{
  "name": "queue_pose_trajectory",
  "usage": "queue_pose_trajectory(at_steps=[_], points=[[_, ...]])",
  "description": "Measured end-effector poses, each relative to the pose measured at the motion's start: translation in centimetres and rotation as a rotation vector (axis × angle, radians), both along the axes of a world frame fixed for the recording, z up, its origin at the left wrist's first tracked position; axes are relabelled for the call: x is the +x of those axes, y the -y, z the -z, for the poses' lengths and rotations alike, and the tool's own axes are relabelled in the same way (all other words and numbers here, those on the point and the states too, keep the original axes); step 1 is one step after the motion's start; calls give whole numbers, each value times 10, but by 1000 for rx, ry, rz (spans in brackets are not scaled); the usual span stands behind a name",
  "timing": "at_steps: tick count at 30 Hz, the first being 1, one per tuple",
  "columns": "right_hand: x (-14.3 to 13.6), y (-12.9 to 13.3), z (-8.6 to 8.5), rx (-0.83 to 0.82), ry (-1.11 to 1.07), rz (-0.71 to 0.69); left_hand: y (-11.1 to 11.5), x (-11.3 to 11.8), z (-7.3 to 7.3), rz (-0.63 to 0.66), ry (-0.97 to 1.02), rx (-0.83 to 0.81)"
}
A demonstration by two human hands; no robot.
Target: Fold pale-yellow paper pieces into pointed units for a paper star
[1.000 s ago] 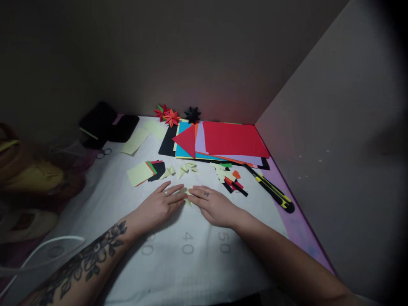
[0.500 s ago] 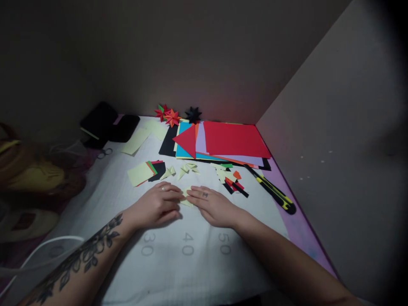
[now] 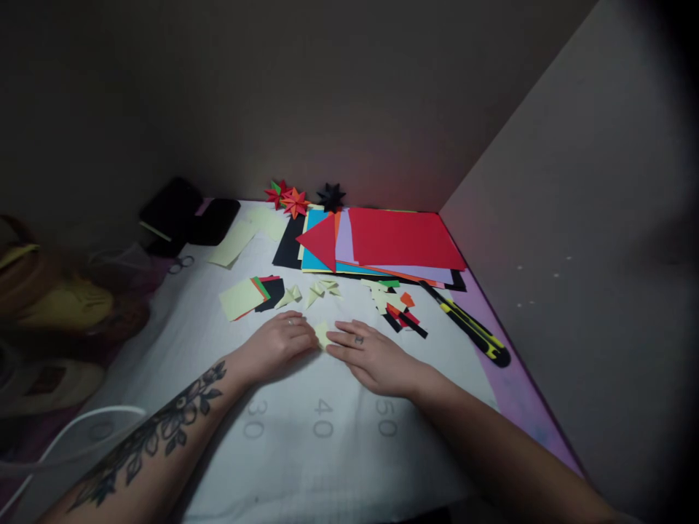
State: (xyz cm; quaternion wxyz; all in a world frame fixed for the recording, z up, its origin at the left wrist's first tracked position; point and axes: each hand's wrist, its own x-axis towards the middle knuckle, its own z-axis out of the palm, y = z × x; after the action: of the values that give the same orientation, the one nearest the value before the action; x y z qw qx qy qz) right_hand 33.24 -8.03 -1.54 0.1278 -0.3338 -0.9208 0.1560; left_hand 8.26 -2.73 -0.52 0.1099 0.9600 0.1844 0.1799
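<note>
A small pale yellow piece of paper lies on the white cloth between my two hands. My left hand has its fingers bent and drawn together at the paper's left edge, with the thumb mostly hidden. Flat and stretched out, the fingers of my right hand reach the paper's right side with their tips. Just beyond are folded pale yellow paper pieces and a stack of coloured paper squares.
Paper scraps and a yellow-black utility knife lie to the right. Large coloured sheets and folded paper stars are at the back. Scissors and a black case sit at the left, with walls behind and right.
My right hand has slid slightly right, uncovering more of the yellow paper. The fingers of my left hand have drawn closer together at its left edge.
</note>
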Motion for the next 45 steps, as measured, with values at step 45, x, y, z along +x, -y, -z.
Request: queue_pose_trajectory(at_steps=[45], points=[[4,1,-7,-48,9,-28,10,35,1,-499,-36,-284]])
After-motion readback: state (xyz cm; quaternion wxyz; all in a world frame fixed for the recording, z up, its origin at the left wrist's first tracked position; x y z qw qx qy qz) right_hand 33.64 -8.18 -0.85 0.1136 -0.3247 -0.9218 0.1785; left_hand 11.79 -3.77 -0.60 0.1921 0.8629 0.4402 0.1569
